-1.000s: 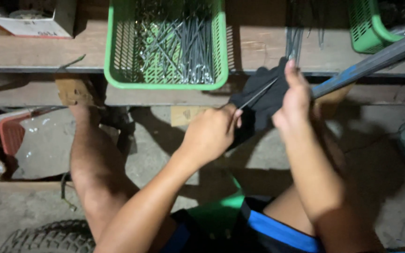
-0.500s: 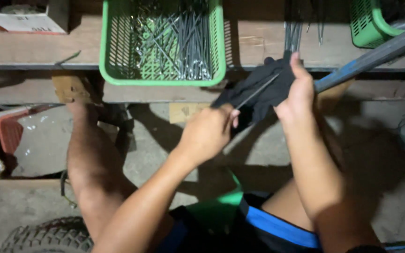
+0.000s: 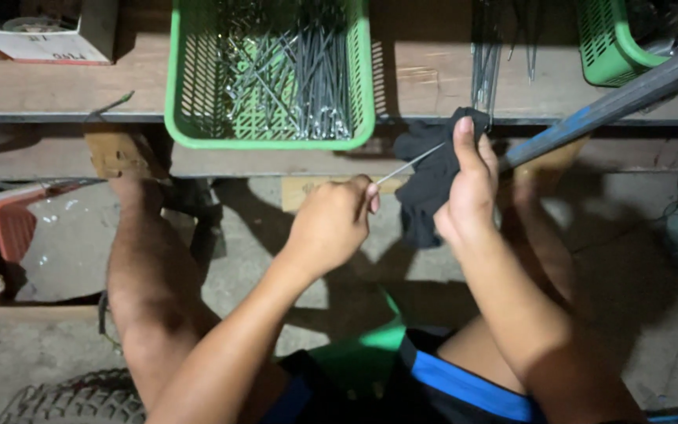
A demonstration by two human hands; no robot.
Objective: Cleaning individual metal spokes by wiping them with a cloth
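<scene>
My left hand (image 3: 331, 224) pinches the near end of a thin metal rod (image 3: 410, 165). The rod's far end runs into a dark cloth (image 3: 425, 184) that my right hand (image 3: 468, 184) grips, thumb up along the cloth. Both hands are in front of a wooden bench edge (image 3: 221, 161). Just above my left hand stands a green plastic basket (image 3: 268, 141) holding several more thin metal rods.
A second green basket (image 3: 614, 47) sits at the back right, with a long grey-blue bar (image 3: 614, 102) slanting across it. Loose rods (image 3: 484, 63) lie on the bench. A cardboard box (image 3: 41, 31) is at the back left, a red crate (image 3: 13, 228) and a tyre (image 3: 72, 400) on the floor.
The hands have held nearly the same pose; the rod has slid slightly within the cloth, and the view has shifted a little.
</scene>
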